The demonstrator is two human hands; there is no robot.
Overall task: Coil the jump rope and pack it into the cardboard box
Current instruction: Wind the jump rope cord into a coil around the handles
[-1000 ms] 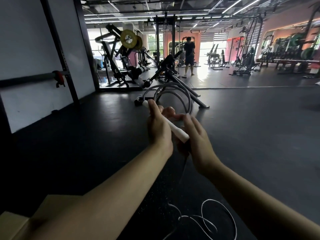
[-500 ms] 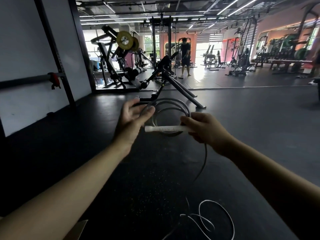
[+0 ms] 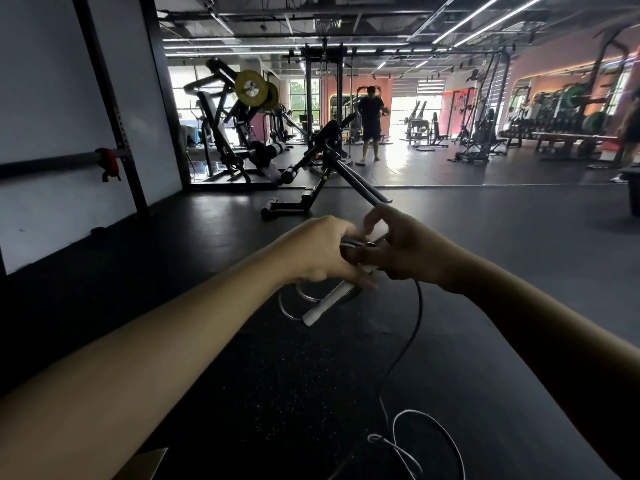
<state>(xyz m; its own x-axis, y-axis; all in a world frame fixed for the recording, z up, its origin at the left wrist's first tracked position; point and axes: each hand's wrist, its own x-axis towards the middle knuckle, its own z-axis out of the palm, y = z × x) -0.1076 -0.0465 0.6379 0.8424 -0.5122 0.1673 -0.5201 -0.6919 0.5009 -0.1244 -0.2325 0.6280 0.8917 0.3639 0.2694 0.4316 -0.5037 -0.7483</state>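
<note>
My left hand (image 3: 320,252) grips the coiled loops of the grey jump rope (image 3: 294,308) together with its white handle (image 3: 327,303), which slants down to the left below my palm. My right hand (image 3: 405,249) is pressed against the left one and pinches the rope where the coils meet. From there the loose cord (image 3: 414,323) hangs down to a tangle of loops (image 3: 415,441) on the black floor. A corner of the cardboard box (image 3: 145,464) shows at the bottom edge, left of centre.
A black folding bench frame (image 3: 322,174) stands on the floor just beyond my hands. Weight machines (image 3: 242,126) fill the back left. A person (image 3: 371,123) stands far off. A white wall with a rack bar (image 3: 69,159) runs along the left.
The handle has swung from level to slanting down-left under my left hand. My hands have closed together, and the coil now hangs below them instead of standing above.
</note>
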